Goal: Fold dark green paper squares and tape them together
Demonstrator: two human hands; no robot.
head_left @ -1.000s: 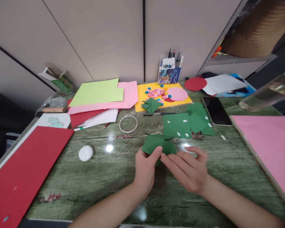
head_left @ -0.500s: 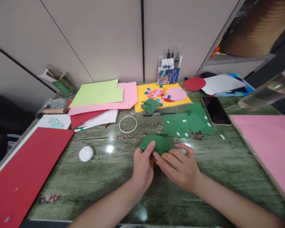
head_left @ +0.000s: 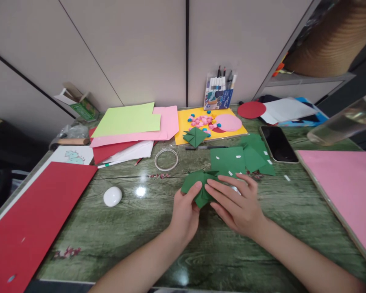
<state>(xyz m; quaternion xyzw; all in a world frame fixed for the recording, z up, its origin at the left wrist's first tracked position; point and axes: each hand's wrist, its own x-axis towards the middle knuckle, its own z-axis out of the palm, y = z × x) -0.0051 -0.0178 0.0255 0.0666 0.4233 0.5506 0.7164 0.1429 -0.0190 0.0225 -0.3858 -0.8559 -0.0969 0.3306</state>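
Observation:
A folded piece of dark green paper (head_left: 198,181) is held above the middle of the table. My left hand (head_left: 185,209) is closed on its left side, thumb on top. My right hand (head_left: 239,203) lies over its right side, fingertips pressing the paper near the centre fold and thumb at the lower edge. Part of the paper is hidden under those fingers. Beyond my hands lie a finished-looking green folded shape (head_left: 195,137), a black pen (head_left: 201,147) and green paper sheets (head_left: 227,158) with small white tape pieces on them. A roll of clear tape (head_left: 166,159) lies to the left.
A white egg-shaped object (head_left: 112,196) and a large red sheet (head_left: 39,219) are on the left. Light green paper (head_left: 128,120) lies at the back, near a yellow sheet (head_left: 183,118) with pink balls. A phone (head_left: 279,143) and a pink stack (head_left: 341,183) are on the right.
My right hand has shifted up and over the paper, its fingers straighter and nearer the centre fold. The paper's lower part now opens out into a point. My left hand keeps its hold.

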